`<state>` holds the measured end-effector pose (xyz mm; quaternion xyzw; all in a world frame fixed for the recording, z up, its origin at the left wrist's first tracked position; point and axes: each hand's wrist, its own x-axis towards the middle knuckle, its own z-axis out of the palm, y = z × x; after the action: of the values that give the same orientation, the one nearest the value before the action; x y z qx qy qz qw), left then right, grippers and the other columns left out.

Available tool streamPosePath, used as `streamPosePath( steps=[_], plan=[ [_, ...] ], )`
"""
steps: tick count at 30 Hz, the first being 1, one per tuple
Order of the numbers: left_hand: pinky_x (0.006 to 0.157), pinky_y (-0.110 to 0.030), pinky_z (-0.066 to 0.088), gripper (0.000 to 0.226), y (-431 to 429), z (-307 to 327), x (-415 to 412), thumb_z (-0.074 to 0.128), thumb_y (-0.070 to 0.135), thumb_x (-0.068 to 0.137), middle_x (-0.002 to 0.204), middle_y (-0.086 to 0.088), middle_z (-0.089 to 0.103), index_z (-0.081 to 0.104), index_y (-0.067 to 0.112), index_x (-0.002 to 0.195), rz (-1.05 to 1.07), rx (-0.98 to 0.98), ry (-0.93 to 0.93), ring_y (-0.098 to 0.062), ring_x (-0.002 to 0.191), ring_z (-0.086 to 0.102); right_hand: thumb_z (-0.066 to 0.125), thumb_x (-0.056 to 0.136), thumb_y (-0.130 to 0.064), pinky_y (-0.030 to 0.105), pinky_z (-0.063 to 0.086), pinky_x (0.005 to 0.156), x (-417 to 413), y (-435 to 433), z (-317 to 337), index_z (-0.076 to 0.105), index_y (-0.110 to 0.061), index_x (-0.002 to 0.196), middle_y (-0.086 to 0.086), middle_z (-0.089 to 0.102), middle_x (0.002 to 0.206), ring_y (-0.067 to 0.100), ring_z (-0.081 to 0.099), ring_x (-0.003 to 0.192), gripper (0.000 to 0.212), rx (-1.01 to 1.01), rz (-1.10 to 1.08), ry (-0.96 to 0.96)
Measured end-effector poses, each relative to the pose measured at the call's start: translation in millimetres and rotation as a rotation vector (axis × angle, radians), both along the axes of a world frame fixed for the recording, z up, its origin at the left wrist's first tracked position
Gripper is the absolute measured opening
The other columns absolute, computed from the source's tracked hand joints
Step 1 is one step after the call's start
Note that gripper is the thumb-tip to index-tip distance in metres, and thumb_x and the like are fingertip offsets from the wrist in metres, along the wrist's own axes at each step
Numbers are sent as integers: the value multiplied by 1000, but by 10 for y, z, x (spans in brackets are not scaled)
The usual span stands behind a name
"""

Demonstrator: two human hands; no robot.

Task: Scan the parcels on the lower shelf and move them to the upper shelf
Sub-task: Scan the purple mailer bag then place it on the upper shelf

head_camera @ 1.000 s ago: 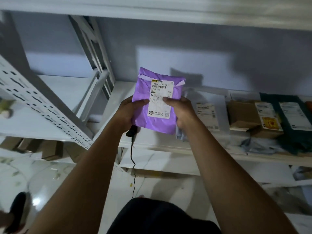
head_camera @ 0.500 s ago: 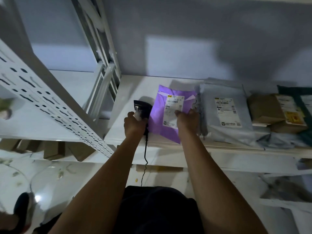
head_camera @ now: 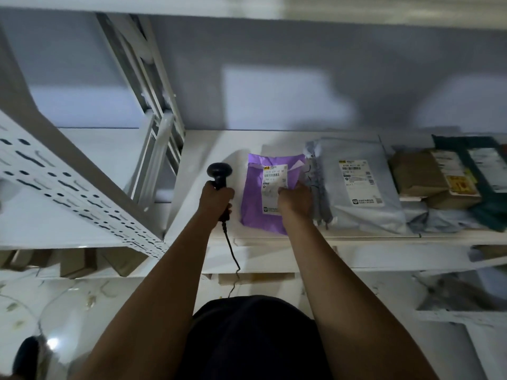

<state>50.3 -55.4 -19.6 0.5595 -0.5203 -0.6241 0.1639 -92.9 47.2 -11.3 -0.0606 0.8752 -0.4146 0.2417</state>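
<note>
Left grip (head_camera: 216, 198) is wrapped round the handle of a black corded barcode scanner (head_camera: 219, 174), its head raised and its cable (head_camera: 230, 250) trailing down below the wrist. Right grip (head_camera: 295, 200) sits on the purple mailer (head_camera: 258, 212), fingers bent over the right edge and the lower part of the shipping label (head_camera: 273, 176), seemingly pinching the bag. The mailer lies flat on the white shelf (head_camera: 208, 149), between the two grips. Just right of the right grip is a grey mailer (head_camera: 362, 187), touching the purple one, and brown boxes (head_camera: 419, 174) lie further right. A lower shelf (head_camera: 384, 256) shows beneath both wrists. The step looks like setting a parcel down on the upper shelf. Next, the right grip would need to let go and reach down for another parcel, label turned toward the scanner.
</note>
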Motion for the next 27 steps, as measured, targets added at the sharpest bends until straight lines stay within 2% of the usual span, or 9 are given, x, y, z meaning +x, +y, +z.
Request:
streamPosePath(
  steps=[3, 6, 10, 14, 16, 18, 21, 25, 27],
  plan=[
    [63, -38, 57, 16, -56, 246, 10, 61, 13, 91, 77, -12, 60, 63, 3, 102, -44, 57, 86, -25, 56, 58, 60, 95, -17, 44, 59, 88, -16, -6, -51, 66, -4, 119, 16, 71, 116, 34, 70, 104, 28, -35, -1, -80],
    [61, -37, 57, 14, -99, 518, 28, 60, 18, 92, 73, -10, 63, 66, 6, 97, -144, 60, 94, -25, 55, 59, 59, 95, -11, 42, 57, 90, 28, 53, -63, 62, -1, 122, 19, 68, 119, 34, 67, 102, 29, -147, -18, -205],
    [55, -34, 53, 12, -100, 794, 39, 62, 19, 90, 67, -9, 59, 62, 7, 88, -206, 56, 81, -25, 51, 55, 61, 98, -12, 29, 52, 67, 75, 34, -95, 64, -1, 119, 13, 70, 112, 25, 65, 89, 24, -73, 20, -191],
    [55, -34, 53, 14, -62, 906, 89, 63, 21, 90, 67, -9, 58, 63, 8, 87, -279, 86, 56, -24, 51, 55, 60, 101, -17, 26, 49, 70, 64, 38, -79, 61, 0, 122, 12, 68, 117, 24, 65, 92, 28, -12, 72, -190],
    [56, -34, 54, 14, -19, 918, 120, 62, 22, 90, 68, -9, 59, 64, 7, 89, -319, 86, 30, -24, 52, 56, 58, 100, -11, 22, 48, 63, 67, 77, -71, 60, 3, 126, 13, 65, 111, 19, 59, 79, 29, -115, 56, -261],
    [57, -35, 54, 15, 19, 907, 138, 62, 21, 91, 70, -10, 59, 64, 7, 90, -329, 85, 26, -24, 52, 56, 56, 98, -5, 19, 45, 58, 72, 123, -54, 59, 5, 129, 22, 65, 118, 14, 53, 68, 32, -198, 16, -301],
    [57, -36, 55, 16, 70, 902, 154, 61, 21, 91, 72, -12, 60, 62, 5, 92, -326, 73, 31, -26, 53, 59, 56, 98, -4, 20, 44, 57, 99, 147, -38, 58, 6, 130, 24, 63, 129, 19, 54, 82, 34, -239, -7, -298],
    [55, -35, 55, 17, 124, 933, 179, 60, 21, 92, 73, -13, 60, 62, 4, 96, -333, 60, 26, -26, 54, 61, 58, 99, -8, 26, 56, 69, 168, 123, -85, 61, 1, 124, 13, 68, 115, 26, 66, 97, 26, -220, -14, -298],
    [54, -34, 54, 17, 144, 951, 198, 59, 21, 93, 73, -12, 60, 61, 4, 96, -349, 56, 26, -26, 54, 61, 60, 100, -13, 14, 50, 55, 198, 106, -96, 62, -3, 120, 10, 69, 113, 23, 65, 92, 23, -199, -22, -280]
  ],
)
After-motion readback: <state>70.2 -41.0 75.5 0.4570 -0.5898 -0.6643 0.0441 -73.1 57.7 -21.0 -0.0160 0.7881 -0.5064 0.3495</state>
